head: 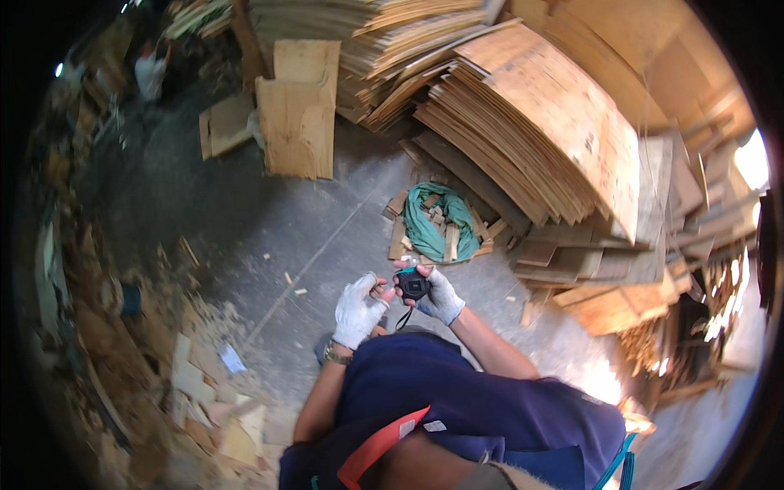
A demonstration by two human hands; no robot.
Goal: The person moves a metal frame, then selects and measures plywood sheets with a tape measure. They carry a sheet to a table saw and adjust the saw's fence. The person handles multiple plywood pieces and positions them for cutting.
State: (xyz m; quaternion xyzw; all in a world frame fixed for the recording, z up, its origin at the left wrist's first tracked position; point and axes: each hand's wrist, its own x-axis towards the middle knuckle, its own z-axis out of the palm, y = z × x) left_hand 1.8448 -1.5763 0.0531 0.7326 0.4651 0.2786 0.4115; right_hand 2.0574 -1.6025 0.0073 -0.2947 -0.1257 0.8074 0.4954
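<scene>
My right hand (442, 300), in a white fingerless glove, grips a black tape measure (413, 284) with a teal edge. A dark wrist strap (404, 318) hangs from the case. My left hand (358, 311), gloved the same way and with a watch (338, 353) at the wrist, is just left of the case. Its bare thumb and fingertips are bent and apart, and I see nothing between them. Beyond my hands, a green sack (422, 229) with wood offcuts (436, 215) in it lies on the concrete floor (331, 239).
A tall stack of plywood sheets (551, 110) rises ahead to the right, with more sheets (416, 37) behind. Two boards (297, 128) stand upright ahead. Wood scraps (239, 429) litter the floor at left. A person (150, 72) is far off at upper left.
</scene>
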